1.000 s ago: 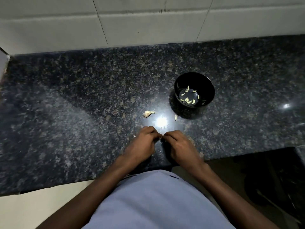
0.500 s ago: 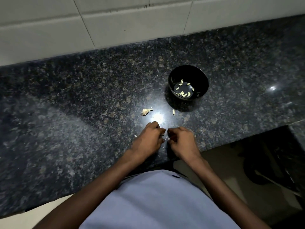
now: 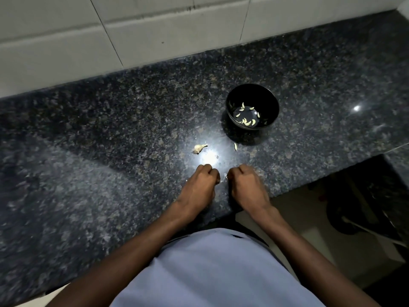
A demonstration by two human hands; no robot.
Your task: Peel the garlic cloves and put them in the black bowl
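Note:
The black bowl point(image 3: 252, 106) stands on the dark granite counter point(image 3: 110, 151), with several peeled pale garlic cloves point(image 3: 245, 121) in its bottom. A garlic stem remnant point(image 3: 199, 148) lies left of the bowl. One loose clove point(image 3: 235, 146) lies just in front of the bowl. My left hand point(image 3: 202, 185) and my right hand point(image 3: 247, 185) sit knuckles-up near the counter's front edge, fingers curled, fingertips facing each other. A pale sliver of a garlic clove point(image 3: 224, 177) shows in the narrow gap between them; most of it is hidden by my fingers.
A white tiled wall point(image 3: 155, 29) rises behind the counter. The counter's front edge steps back at the right point(image 3: 332, 173), with dark floor and objects below. A bright light reflection point(image 3: 208, 159) glares just beyond my hands.
My fingertips, touching a second ago, have drawn slightly apart. The camera has tilted, so the bowl and counter sit differently in view.

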